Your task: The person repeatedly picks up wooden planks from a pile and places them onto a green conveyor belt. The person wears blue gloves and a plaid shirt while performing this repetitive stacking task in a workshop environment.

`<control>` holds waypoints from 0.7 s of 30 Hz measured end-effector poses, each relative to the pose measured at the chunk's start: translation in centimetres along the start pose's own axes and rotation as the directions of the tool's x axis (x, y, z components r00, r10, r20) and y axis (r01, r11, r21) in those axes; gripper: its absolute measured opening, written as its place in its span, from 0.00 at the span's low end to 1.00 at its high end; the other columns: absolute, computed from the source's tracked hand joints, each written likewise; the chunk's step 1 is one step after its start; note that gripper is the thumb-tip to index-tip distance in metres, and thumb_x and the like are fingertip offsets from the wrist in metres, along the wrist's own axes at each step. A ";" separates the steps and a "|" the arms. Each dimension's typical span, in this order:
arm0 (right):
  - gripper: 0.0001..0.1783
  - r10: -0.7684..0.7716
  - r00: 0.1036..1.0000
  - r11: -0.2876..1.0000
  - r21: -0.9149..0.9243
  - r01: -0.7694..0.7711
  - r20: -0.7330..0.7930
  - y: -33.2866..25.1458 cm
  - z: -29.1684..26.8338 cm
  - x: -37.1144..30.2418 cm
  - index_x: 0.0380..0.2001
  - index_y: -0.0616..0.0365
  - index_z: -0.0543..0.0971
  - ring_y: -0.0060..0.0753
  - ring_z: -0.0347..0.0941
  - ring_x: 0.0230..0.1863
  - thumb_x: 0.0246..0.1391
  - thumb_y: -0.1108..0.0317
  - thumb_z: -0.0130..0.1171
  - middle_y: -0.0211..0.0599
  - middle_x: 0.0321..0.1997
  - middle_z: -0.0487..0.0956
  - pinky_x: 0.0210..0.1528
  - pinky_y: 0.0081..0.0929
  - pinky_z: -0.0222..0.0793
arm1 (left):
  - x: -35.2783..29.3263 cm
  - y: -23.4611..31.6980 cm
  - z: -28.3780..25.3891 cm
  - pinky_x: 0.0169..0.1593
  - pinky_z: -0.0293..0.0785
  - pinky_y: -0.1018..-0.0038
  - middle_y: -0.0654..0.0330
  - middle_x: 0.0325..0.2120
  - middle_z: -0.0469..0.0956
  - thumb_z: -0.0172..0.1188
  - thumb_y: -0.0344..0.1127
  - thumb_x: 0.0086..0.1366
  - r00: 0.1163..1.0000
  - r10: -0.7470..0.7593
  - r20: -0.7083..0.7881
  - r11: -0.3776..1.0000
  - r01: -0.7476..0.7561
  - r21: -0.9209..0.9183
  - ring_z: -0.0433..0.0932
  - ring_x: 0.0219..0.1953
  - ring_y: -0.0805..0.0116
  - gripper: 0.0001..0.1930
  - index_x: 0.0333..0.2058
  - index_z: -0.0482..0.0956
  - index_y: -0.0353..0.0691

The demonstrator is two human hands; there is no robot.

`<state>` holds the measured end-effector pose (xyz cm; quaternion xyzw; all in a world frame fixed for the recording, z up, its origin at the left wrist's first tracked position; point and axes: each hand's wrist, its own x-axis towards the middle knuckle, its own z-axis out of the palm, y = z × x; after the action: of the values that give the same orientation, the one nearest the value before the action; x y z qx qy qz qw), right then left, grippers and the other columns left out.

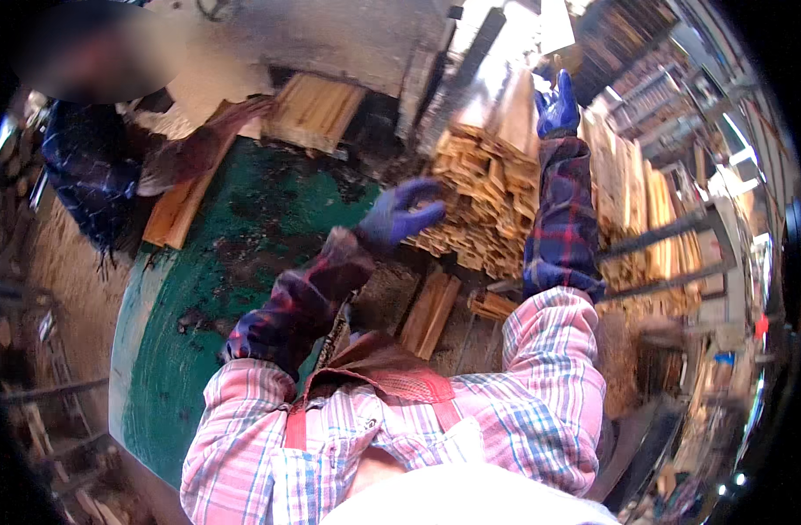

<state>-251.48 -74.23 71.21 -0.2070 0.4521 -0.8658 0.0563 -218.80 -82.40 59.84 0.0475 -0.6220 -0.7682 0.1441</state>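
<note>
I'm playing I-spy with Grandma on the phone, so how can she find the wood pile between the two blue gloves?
Start at the big green table, then look right of it. A wood pile shows between the person's left hand and right hand. Its crowded, jagged ends face us, while the boards right of the right sleeve show their long sides.

Green worktable point(168, 411), brown floor point(72, 262), bright glare point(519, 37), possibly daylight

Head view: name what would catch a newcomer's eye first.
The green worktable, strewn with dark debris, dominates left of centre. Right of it sits a stack of wooden boards, the blue-gloved left hand open at its left, the right hand raised above. At upper left, a coworker has a plank.
</note>
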 end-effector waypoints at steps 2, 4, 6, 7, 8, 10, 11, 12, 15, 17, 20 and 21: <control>0.21 0.020 0.994 0.992 0.125 -0.034 0.109 4.8 1.3 -1.9 0.52 0.53 0.68 0.32 0.64 0.56 0.57 0.58 0.51 0.33 0.56 0.68 0.55 0.35 0.60 | -0.9 -2.6 -4.0 0.47 0.70 0.74 0.59 0.38 0.76 0.62 0.38 0.57 0.998 -0.014 -0.064 1.000 0.016 0.027 0.73 0.42 0.73 0.23 0.48 0.71 0.32; 0.21 0.165 0.964 0.983 0.044 -0.177 0.209 10.8 1.9 -8.1 0.51 0.58 0.67 0.32 0.66 0.51 0.57 0.58 0.51 0.40 0.52 0.70 0.52 0.33 0.62 | -3.1 -5.7 -8.5 0.45 0.71 0.73 0.60 0.37 0.77 0.62 0.40 0.56 0.974 -0.124 -0.190 0.989 0.137 0.058 0.73 0.40 0.73 0.22 0.47 0.72 0.34; 0.13 0.420 0.816 0.886 0.014 -0.463 0.398 16.3 1.5 -15.4 0.40 0.54 0.72 0.26 0.67 0.40 0.58 0.59 0.51 0.31 0.39 0.71 0.42 0.26 0.65 | -4.8 -7.9 -13.7 0.44 0.71 0.72 0.61 0.37 0.77 0.62 0.41 0.56 0.912 -0.254 -0.323 0.945 0.305 0.117 0.74 0.39 0.72 0.22 0.46 0.73 0.35; 0.10 0.480 0.769 0.864 -0.078 -0.497 0.422 18.7 1.5 -18.8 0.35 0.52 0.74 0.22 0.67 0.34 0.58 0.59 0.52 0.26 0.33 0.71 0.37 0.22 0.66 | -5.7 -9.1 -15.3 0.41 0.71 0.72 0.60 0.35 0.77 0.61 0.41 0.55 0.836 -0.327 -0.440 0.943 0.322 -0.087 0.73 0.37 0.70 0.21 0.45 0.73 0.34; 0.14 0.641 0.741 0.766 -0.219 -0.604 0.201 20.9 1.3 -21.7 0.37 0.57 0.75 0.24 0.69 0.31 0.55 0.57 0.55 0.30 0.32 0.75 0.32 0.22 0.65 | -6.4 -10.0 -17.3 0.41 0.71 0.72 0.60 0.35 0.76 0.61 0.39 0.55 0.823 -0.306 -0.478 0.941 0.337 -0.022 0.73 0.36 0.71 0.20 0.44 0.73 0.35; 0.16 0.795 0.587 0.603 -0.309 -0.735 0.156 23.8 0.8 -25.2 0.42 0.55 0.74 0.24 0.71 0.35 0.53 0.58 0.56 0.29 0.37 0.75 0.35 0.24 0.69 | -7.2 -11.1 -21.1 0.40 0.72 0.71 0.59 0.34 0.76 0.60 0.36 0.55 0.846 -0.184 -0.501 0.933 0.310 0.181 0.73 0.34 0.70 0.17 0.43 0.74 0.36; 0.17 0.832 0.531 0.551 -0.335 -0.764 0.158 24.8 0.6 -26.4 0.44 0.53 0.73 0.24 0.72 0.36 0.53 0.59 0.56 0.29 0.38 0.76 0.37 0.25 0.70 | -7.3 -11.2 -22.7 0.39 0.72 0.70 0.59 0.33 0.75 0.59 0.33 0.55 0.870 -0.076 -0.487 0.843 0.317 0.435 0.73 0.33 0.70 0.15 0.42 0.74 0.37; 0.18 0.867 0.464 0.497 -0.357 -0.791 0.179 25.8 0.5 -26.9 0.45 0.53 0.72 0.25 0.72 0.37 0.53 0.58 0.57 0.29 0.39 0.75 0.39 0.26 0.70 | -7.2 -11.3 -24.3 0.38 0.72 0.70 0.59 0.32 0.75 0.58 0.31 0.55 0.892 0.005 -0.452 0.783 0.278 0.556 0.73 0.32 0.70 0.13 0.40 0.74 0.38; 0.24 0.891 0.292 0.421 -0.391 -0.819 0.348 27.6 0.2 -27.6 0.51 0.51 0.68 0.25 0.72 0.41 0.53 0.57 0.57 0.29 0.42 0.75 0.43 0.28 0.70 | -5.8 -11.0 -27.4 0.37 0.73 0.70 0.59 0.33 0.75 0.56 0.30 0.56 0.743 -0.232 -0.628 0.921 0.375 0.103 0.73 0.31 0.69 0.10 0.39 0.74 0.38; 0.24 0.919 0.293 0.389 -0.480 -0.787 0.265 28.1 0.2 -27.8 0.53 0.53 0.67 0.23 0.71 0.36 0.53 0.60 0.57 0.30 0.40 0.74 0.37 0.25 0.70 | -4.3 -10.7 -29.0 0.38 0.74 0.70 0.60 0.34 0.75 0.56 0.32 0.57 0.616 -0.395 -0.682 0.906 0.136 -0.402 0.73 0.32 0.70 0.10 0.39 0.74 0.37; 0.26 0.941 0.264 0.335 -0.493 -0.803 0.210 27.9 1.0 -27.7 0.55 0.53 0.66 0.21 0.69 0.34 0.53 0.60 0.57 0.29 0.38 0.73 0.35 0.22 0.69 | -1.9 -10.7 -31.1 0.40 0.73 0.70 0.61 0.36 0.75 0.54 0.36 0.61 0.663 0.138 -0.735 0.893 0.237 0.382 0.74 0.37 0.68 0.12 0.42 0.73 0.39; 0.27 0.947 0.249 0.317 -0.479 -0.819 0.201 27.8 1.6 -27.3 0.55 0.52 0.65 0.21 0.69 0.34 0.53 0.59 0.57 0.28 0.38 0.73 0.35 0.21 0.69 | -1.0 -10.9 -32.0 0.41 0.72 0.70 0.62 0.37 0.75 0.54 0.38 0.61 0.701 0.303 -0.645 0.778 0.208 0.593 0.74 0.39 0.67 0.13 0.43 0.73 0.40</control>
<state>-228.53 -83.96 41.19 -0.1122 0.5767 -0.5306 0.6109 -211.51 -110.28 42.06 0.3676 -0.7361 -0.4322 0.3691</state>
